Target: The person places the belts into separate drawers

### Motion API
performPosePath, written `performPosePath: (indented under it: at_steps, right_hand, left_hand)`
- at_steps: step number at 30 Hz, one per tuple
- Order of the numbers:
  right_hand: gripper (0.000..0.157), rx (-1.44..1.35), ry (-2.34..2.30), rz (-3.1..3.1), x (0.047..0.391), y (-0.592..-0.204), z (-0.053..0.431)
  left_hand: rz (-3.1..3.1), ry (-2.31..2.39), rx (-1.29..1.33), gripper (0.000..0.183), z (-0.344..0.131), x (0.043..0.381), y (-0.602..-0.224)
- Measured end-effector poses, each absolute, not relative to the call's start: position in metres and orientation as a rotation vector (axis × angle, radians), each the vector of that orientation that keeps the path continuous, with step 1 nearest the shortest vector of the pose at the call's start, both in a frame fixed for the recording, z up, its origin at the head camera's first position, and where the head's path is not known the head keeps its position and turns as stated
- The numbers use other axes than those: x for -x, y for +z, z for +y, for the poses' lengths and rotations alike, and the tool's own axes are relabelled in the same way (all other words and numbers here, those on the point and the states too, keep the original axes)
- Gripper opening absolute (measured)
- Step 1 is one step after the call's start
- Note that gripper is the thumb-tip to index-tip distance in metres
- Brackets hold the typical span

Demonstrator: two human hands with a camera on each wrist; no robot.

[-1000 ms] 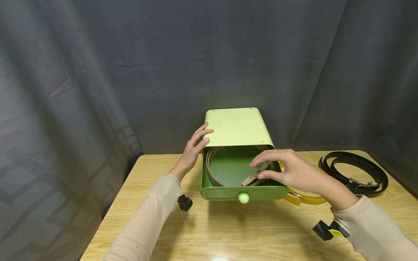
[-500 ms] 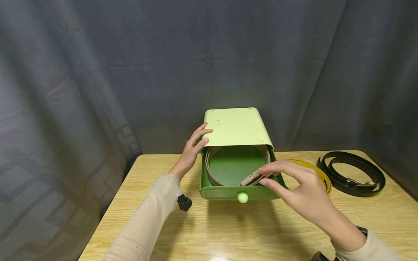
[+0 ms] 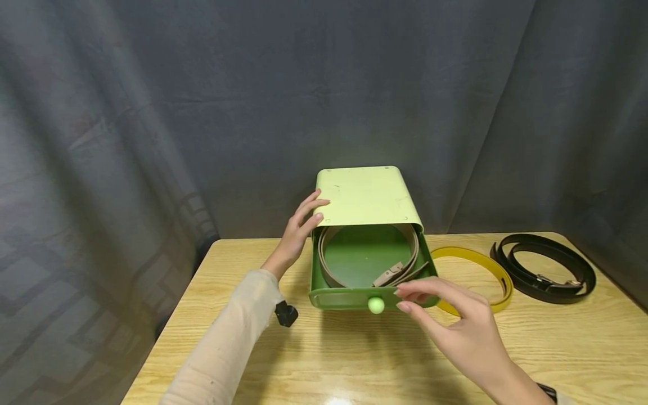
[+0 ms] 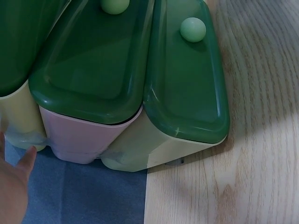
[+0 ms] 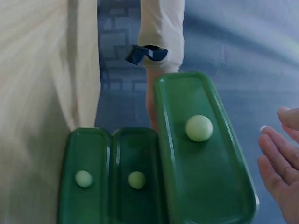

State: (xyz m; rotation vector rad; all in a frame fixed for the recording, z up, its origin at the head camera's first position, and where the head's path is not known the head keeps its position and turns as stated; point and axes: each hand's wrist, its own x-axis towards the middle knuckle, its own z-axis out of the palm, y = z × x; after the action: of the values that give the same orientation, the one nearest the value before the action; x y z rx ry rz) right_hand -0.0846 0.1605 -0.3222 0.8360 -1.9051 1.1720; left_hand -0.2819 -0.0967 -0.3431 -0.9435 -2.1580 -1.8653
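Since the beige belt (image 3: 388, 274) lies coiled in the drawer (image 3: 336, 300), I'd check onscreen that its tail (image 3: 418, 273) sits below the rim, bracing the box (image 3: 367, 194) with the left hand (image 3: 297, 228), fingers extended, while the right hand (image 3: 463, 326), thumb and fingertips narrowly parted, holds nothing.

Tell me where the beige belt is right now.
In the head view, right of centre, the beige belt lies coiled inside the open green drawer. The yellow belt lies to its right, the right hand near the drawer's knob.
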Motion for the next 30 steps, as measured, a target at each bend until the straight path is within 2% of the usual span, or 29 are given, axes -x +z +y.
performPosePath:
  at_steps: [8,13,15,30]
  right_hand:
    - [0.022,-0.826,1.253,-1.89,0.081,-0.343,0.155]
    - [0.042,-0.771,1.268,-1.962,0.079,-0.352,0.153]
    - [0.045,-0.75,1.262,-1.986,0.079,-0.355,0.153]
    - [0.043,-0.648,1.286,-2.078,0.081,-0.372,0.145]
  left_hand:
    - [-2.152,-1.855,0.945,0.04,-0.097,0.287,-0.347]
    - [-2.154,-1.839,0.94,0.04,-0.096,0.288,-0.349]
    - [-2.152,-1.837,0.938,0.04,-0.096,0.288,-0.349]
    - [-2.17,-1.86,0.935,0.04,-0.095,0.286,-0.345]
